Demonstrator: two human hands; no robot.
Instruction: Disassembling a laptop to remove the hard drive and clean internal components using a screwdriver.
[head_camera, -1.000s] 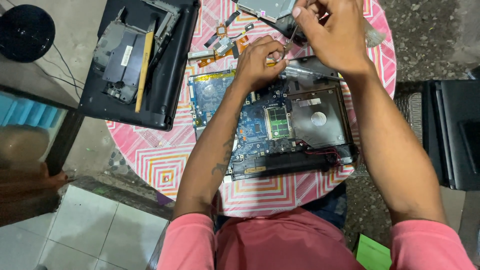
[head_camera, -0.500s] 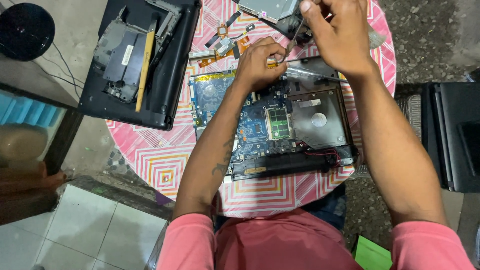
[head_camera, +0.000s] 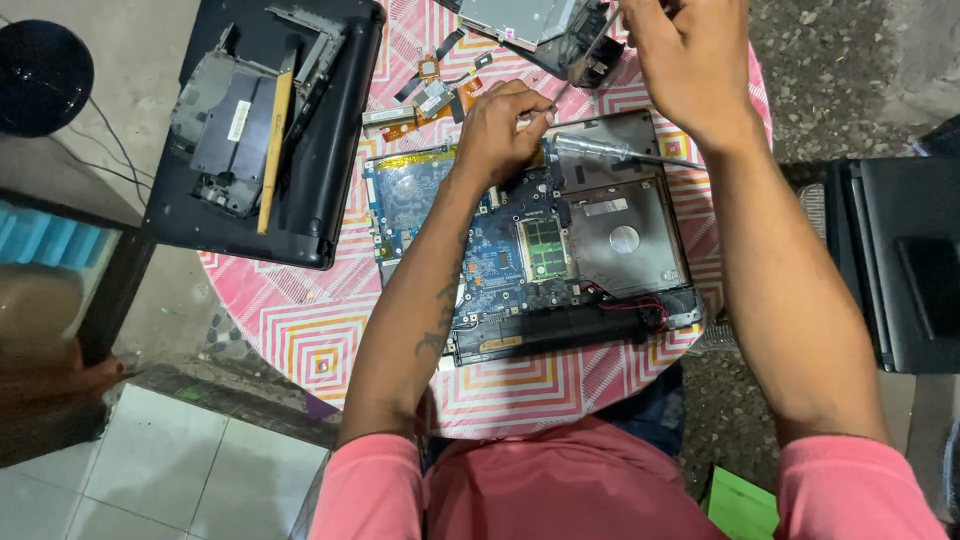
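Counts: one opened laptop (head_camera: 540, 250) mid-frame on the counter (head_camera: 320, 340), one lid (head_camera: 270, 120) upper left, one screwdriver (head_camera: 590, 40) | left hand (head_camera: 500, 125) grip pinched shut on laptop's upper edge | right hand (head_camera: 690, 60) grip closed around screwdriver, top centre, just above laptop.

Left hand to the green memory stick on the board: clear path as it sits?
Probably yes. The left hand rests at the board's top edge, and the memory stick lies bare just below it, nothing on top. Only its own forearm passes beside it; the right hand is well above.
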